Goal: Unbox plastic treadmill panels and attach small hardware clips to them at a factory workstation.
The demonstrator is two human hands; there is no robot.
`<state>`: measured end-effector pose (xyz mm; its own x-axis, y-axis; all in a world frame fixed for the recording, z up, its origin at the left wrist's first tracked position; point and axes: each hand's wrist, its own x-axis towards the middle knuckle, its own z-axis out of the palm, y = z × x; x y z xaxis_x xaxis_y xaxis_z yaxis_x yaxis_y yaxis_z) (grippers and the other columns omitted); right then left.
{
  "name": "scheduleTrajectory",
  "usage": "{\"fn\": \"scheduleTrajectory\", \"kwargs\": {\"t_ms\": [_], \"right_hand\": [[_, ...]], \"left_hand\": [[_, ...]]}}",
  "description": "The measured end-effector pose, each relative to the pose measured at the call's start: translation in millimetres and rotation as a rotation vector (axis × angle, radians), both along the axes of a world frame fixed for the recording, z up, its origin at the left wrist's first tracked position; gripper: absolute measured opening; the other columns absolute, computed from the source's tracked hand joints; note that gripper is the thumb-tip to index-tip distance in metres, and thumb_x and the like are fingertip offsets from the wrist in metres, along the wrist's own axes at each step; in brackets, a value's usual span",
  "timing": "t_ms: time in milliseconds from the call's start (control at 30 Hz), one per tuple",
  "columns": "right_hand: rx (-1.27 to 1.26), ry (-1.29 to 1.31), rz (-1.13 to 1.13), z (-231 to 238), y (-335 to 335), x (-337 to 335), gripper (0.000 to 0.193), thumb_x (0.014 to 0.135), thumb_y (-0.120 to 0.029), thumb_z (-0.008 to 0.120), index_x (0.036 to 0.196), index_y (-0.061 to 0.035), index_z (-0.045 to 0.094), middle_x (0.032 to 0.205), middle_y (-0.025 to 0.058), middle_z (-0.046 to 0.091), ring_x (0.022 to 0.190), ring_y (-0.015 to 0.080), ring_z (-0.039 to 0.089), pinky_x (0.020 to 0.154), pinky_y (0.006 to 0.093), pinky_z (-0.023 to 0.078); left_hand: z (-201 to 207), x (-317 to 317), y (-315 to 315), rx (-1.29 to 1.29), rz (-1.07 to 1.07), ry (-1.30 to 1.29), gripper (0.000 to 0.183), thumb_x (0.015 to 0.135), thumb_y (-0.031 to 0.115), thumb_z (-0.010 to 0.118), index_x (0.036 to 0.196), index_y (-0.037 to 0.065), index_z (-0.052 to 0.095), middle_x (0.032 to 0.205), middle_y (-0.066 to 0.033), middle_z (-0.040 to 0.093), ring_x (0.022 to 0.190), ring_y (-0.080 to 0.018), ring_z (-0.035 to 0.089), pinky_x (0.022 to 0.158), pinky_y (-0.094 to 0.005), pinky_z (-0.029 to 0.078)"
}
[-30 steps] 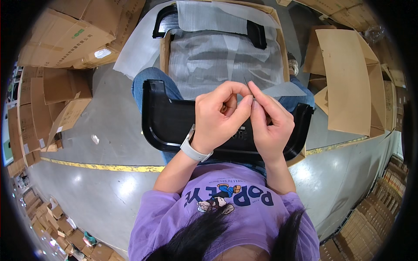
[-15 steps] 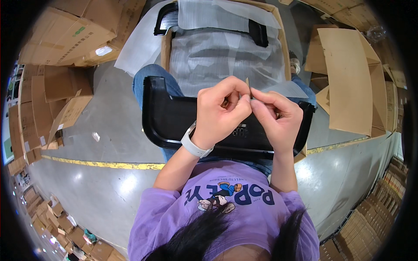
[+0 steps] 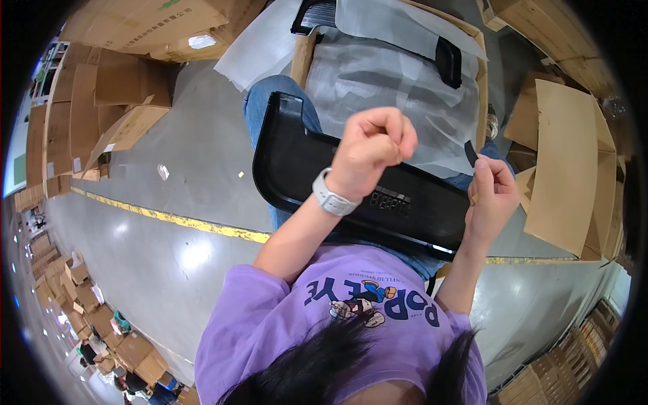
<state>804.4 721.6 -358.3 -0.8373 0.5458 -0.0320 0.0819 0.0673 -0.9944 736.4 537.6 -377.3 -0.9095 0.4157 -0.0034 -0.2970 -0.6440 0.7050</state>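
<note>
A large black plastic panel (image 3: pixel 432 216) lies across my lap, with small lettering-like cut-outs near its middle. My left hand (image 3: pixel 371 152), with a pale watch (image 3: pixel 333 196) on its wrist, is raised over the panel. Its thumb and fingers are pinched together; whatever they hold, if anything, is too small to make out. Beyond the panel's right end, my right hand (image 3: pixel 494 192) pinches a short black strip (image 3: pixel 470 153) between thumb and finger. The strip sticks up from the fingertips, apart from the panel.
An open carton (image 3: pixel 482 101) stands between my legs, lined with translucent foam sheet (image 3: pixel 391 88); another black panel (image 3: pixel 449 62) lies there, partly covered. Opened cardboard boxes stand at the left (image 3: pixel 125 84) and right (image 3: pixel 563 162). A yellow line (image 3: pixel 169 217) crosses the grey floor.
My hands, together over the panel before, have moved apart. The right hand has gone rightward with the black strip, and the left stays over the panel. The whole view has shifted and tilted.
</note>
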Motion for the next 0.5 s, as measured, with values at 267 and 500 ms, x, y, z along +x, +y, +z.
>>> {"fn": "scheduleTrajectory", "kwargs": {"t_ms": [267, 500], "right_hand": [[0.690, 0.251, 0.014, 3.2, -27.1, -0.2, 0.013, 0.071, 0.005, 0.069, 0.082, -0.0015, 0.068, 0.054, -0.0032, 0.039, 0.046, 0.0027, 0.030, 0.045, 0.0177, 0.024], [1.035, 0.431, 0.243, -0.9, -36.3, -2.8, 0.019, 0.066, -0.001, 0.076, 0.083, -0.0064, 0.068, 0.055, 0.0034, 0.046, 0.044, 0.0159, 0.048, 0.041, 0.0262, 0.039]], "left_hand": [[-6.2, 14.1, 23.1, 0.033, -0.298, -0.318, 0.021, 0.088, 0.021, 0.053, 0.072, 0.008, 0.049, 0.056, 0.0044, 0.036, 0.048, -0.0043, 0.029, 0.044, -0.0207, 0.020], [-4.9, 18.3, 22.5, -0.199, -0.094, -0.164, 0.008, 0.089, 0.012, 0.060, 0.089, 0.004, 0.061, 0.064, 0.0066, 0.052, 0.051, 0.0001, 0.037, 0.045, -0.0176, 0.024]]}}
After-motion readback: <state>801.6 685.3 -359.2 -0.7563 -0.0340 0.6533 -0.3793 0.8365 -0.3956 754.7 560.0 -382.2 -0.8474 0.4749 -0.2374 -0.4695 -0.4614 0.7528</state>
